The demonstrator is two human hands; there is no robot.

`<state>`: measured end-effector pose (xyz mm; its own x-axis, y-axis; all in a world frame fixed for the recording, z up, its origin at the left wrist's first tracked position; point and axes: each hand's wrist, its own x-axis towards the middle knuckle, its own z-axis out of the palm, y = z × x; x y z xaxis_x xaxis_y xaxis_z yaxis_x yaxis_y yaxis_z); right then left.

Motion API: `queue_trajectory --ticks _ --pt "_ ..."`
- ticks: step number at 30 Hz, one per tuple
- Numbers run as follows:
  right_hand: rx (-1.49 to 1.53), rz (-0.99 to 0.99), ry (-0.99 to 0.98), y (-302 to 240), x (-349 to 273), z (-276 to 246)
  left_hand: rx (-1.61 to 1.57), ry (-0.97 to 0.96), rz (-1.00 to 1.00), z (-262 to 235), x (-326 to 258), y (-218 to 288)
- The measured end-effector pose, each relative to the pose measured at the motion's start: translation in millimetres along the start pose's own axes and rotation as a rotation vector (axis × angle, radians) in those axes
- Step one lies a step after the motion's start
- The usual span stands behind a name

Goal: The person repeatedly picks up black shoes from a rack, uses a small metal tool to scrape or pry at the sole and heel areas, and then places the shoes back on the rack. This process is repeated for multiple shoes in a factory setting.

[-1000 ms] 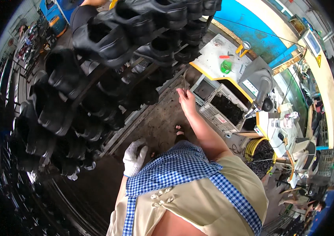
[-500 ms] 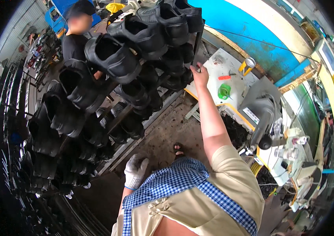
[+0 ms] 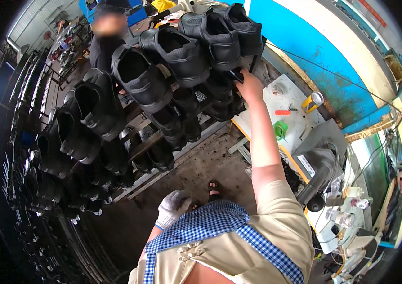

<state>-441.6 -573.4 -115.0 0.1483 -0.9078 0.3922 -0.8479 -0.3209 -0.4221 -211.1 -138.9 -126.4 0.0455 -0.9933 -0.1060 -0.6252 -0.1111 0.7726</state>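
Nearest, at the lower edge: the person's tan shirt under a blue-and-white checked apron point(image 3: 220, 227) of woven cloth. The left hand point(image 3: 172, 208), in a knitted whitish work glove with a blue cuff, hangs low beside the apron, fingers loosely curled and holding nothing. Beyond it, a sandalled foot point(image 3: 214, 188) stands on the rough, stained concrete floor point(image 3: 196, 165).

Middle distance: the bare right arm stretches upward and away. The right hand point(image 3: 249, 86) is bare and reaches the end of a tiered metal rack point(image 3: 163, 170); its fingers close around a small dark object point(image 3: 235, 75) at the rack's edge, too small to identify. The hand lies just beside the rack's lower shoes and directly under the top row.

The rack carries many black shoes point(image 3: 182, 52) of matte, grained leather-like material, with rounded toes, thick soles and open collars, set in slanting rows that run off to the left.

Right of the arm: a white desk point(image 3: 300, 128) bearing a yellow cylinder point(image 3: 313, 100), a small red item point(image 3: 282, 112) and a green roll point(image 3: 280, 129). A grey sewing machine point(image 3: 321, 163) stands nearer on the same side.

Farthest: another person in dark clothing point(image 3: 104, 47) behind the rack, and a blue wall panel point(image 3: 319, 61).
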Motion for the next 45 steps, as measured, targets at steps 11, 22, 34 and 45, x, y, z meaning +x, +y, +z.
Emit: queue_trajectory --ticks 11,22,34,45 --pt "-0.064 0.033 0.333 -77 -180 -131 -0.580 -0.239 -0.033 -12 -6 18" --pt "0.923 0.087 -0.289 -118 -317 -177 -0.303 -0.446 0.596 -8 43 98" --pt "0.724 -0.179 -0.505 -157 -324 -160 -1.466 -0.474 -0.401 -20 -5 37" --pt "0.327 -0.839 -0.235 -199 -288 -195 -0.714 -0.177 0.213 -62 -35 69"
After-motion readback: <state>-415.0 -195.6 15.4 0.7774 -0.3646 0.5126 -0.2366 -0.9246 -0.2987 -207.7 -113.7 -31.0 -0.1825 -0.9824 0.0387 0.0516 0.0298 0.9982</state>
